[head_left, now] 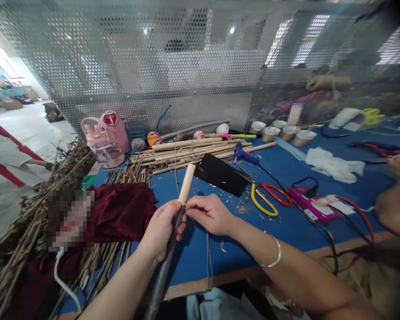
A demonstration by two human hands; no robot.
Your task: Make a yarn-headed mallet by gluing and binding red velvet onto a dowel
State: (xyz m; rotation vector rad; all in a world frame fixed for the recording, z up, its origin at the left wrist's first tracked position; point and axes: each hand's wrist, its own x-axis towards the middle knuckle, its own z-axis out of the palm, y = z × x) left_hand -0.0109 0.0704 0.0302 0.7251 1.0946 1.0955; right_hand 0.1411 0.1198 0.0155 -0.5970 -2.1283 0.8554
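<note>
My left hand (165, 224) is wrapped round a stick in the middle of the view. Its upper end is a pale bare wooden rod (186, 182), and the part below is a dark grey shaft (160, 278) running down toward me. Close against the joint of the two, my right hand (210, 213) has its thumb and fingers pinched together. A thin grey cord (208, 258) hangs below this hand over the table edge. What exactly lies between its fingertips is too small to see. A silver bangle (275, 251) circles my right wrist.
On the blue table (193, 262) are scissors (265, 200), a black cloth (220, 173), a glue gun (245, 154), wooden rods (200, 144) and a white glove (333, 164). Dark red cloth (120, 211) and dried stalks (23, 249) lie left. Another person's arm (396, 200) shows at right.
</note>
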